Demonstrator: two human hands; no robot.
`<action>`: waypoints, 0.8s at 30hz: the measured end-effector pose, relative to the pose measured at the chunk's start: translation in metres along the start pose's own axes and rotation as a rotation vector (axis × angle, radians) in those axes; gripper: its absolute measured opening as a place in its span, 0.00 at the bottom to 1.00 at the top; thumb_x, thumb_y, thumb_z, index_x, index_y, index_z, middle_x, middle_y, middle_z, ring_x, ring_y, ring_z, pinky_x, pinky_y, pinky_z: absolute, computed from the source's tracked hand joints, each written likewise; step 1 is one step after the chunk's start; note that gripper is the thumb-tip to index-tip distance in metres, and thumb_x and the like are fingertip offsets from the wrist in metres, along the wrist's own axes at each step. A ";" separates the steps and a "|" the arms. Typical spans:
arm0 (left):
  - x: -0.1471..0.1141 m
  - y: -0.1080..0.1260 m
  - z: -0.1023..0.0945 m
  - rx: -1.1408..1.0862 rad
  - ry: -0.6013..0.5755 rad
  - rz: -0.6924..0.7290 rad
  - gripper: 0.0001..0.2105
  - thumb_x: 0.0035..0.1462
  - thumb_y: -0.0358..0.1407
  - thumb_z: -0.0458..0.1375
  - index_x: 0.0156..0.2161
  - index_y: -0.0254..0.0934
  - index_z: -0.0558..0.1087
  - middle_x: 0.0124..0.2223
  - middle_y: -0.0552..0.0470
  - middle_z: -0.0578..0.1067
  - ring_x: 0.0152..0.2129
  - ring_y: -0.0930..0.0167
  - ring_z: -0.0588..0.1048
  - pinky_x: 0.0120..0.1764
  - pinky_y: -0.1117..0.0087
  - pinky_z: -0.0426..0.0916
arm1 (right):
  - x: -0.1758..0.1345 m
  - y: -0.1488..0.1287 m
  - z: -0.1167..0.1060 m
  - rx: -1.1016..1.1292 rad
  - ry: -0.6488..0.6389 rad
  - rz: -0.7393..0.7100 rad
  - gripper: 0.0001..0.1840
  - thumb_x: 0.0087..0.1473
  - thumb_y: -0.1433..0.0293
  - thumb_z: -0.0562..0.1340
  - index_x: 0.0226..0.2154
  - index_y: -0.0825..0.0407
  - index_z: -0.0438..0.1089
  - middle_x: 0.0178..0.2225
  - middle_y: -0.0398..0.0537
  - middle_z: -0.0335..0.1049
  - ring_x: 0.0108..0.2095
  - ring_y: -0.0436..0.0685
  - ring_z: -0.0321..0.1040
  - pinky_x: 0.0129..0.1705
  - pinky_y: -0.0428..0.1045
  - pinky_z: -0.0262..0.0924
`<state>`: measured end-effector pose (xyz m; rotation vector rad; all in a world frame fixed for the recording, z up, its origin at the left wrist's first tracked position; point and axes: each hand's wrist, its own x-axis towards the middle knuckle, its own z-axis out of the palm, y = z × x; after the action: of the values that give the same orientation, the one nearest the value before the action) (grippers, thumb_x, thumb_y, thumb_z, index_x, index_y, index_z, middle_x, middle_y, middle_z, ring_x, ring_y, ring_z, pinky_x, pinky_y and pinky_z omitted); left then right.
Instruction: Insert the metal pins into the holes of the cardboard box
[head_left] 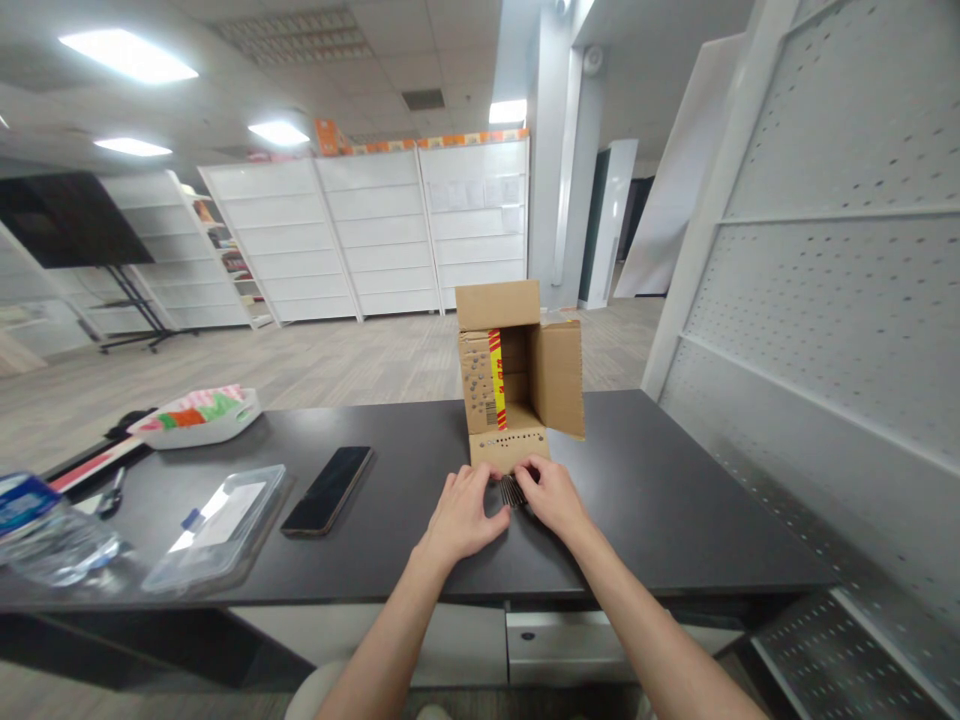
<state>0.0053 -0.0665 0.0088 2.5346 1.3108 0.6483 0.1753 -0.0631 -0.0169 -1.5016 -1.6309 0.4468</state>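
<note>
A small dark ribbed bundle lies on the smooth, dark matte tabletop, just in front of the cardboard box. What the bundle is made of is hard to make out; only thin parallel ridges show between the fingers. The left hand rests palm down with its fingertips pinching the bundle's left end, and the right hand does the same at the right end, so both hands grasp it and cover much of it.

The box is plain brown corrugated card, standing on its side with its opening toward the person. Its flaps are spread: one up, one to the right, one lying flat on the tabletop toward the hands and punched with a row of small dots. A yellow and red strip runs down the box's left inner edge.

Left of the box lies a flat black phone with a glossy face. Further left is a clear plastic case, then a crinkled plastic bottle, cut off by the edge. Behind these sits a white tray with colourful contents, too blurred to identify.
</note>
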 end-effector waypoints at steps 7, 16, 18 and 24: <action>0.000 -0.002 0.001 -0.003 0.000 0.008 0.16 0.49 0.36 0.57 0.45 0.41 0.65 0.46 0.50 0.71 0.44 0.64 0.67 0.46 0.64 0.57 | 0.000 0.000 0.000 -0.003 -0.002 0.002 0.12 0.54 0.67 0.52 0.27 0.51 0.69 0.27 0.44 0.72 0.29 0.53 0.66 0.33 0.45 0.54; 0.000 -0.003 0.002 0.010 0.019 0.066 0.15 0.51 0.37 0.57 0.45 0.42 0.67 0.44 0.52 0.73 0.42 0.65 0.67 0.44 0.65 0.58 | 0.000 0.000 0.000 0.003 -0.002 0.007 0.12 0.55 0.66 0.53 0.27 0.51 0.69 0.27 0.44 0.72 0.29 0.52 0.66 0.32 0.45 0.55; 0.000 -0.003 0.002 0.016 0.019 0.073 0.14 0.52 0.37 0.56 0.45 0.42 0.68 0.44 0.52 0.73 0.42 0.66 0.67 0.43 0.65 0.59 | 0.000 0.001 0.000 0.007 0.001 0.005 0.12 0.55 0.67 0.53 0.27 0.51 0.69 0.27 0.44 0.72 0.29 0.52 0.66 0.32 0.45 0.55; 0.001 -0.004 0.003 0.019 0.020 0.084 0.12 0.54 0.39 0.55 0.44 0.42 0.70 0.44 0.51 0.74 0.42 0.66 0.67 0.43 0.65 0.59 | 0.000 0.001 0.001 -0.002 0.006 0.002 0.12 0.54 0.67 0.53 0.27 0.51 0.69 0.27 0.44 0.72 0.29 0.52 0.66 0.33 0.45 0.55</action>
<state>0.0044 -0.0637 0.0050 2.6169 1.2275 0.6833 0.1750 -0.0623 -0.0178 -1.5051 -1.6254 0.4419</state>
